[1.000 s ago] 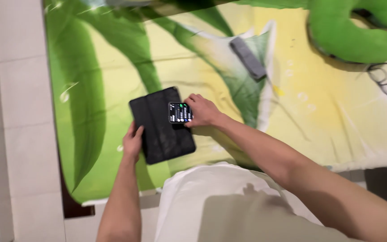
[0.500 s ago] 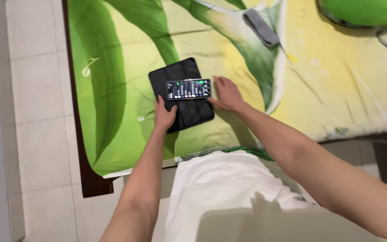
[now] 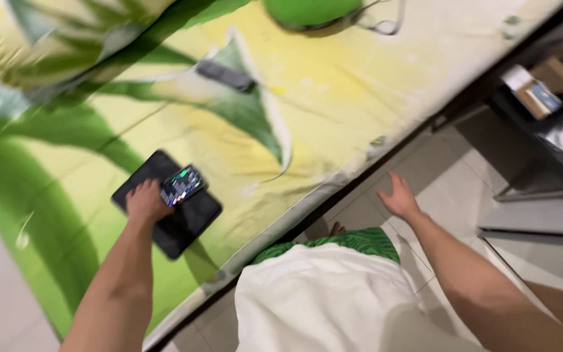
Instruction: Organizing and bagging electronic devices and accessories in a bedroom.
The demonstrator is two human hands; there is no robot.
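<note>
One hand only works: your left hand (image 3: 143,202) rests flat on the tablet case (image 3: 167,203) beside the phone (image 3: 182,185), gripping nothing; your right hand (image 3: 399,195) hangs open, off the bed (image 3: 333,98). Next, close fingers round the phone.

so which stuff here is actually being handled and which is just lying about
Handled:
left hand, resting on the black folding tablet case
lit smartphone lying on that case

Lying about:
grey oblong remote-like bar
green plush cushion
small boxes on the dark side table
right hand, empty, off the bed

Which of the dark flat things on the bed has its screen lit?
The phone, lying on the black tablet case by the left hand. Its screen shows colours; the case and the grey remote show no light.
</note>
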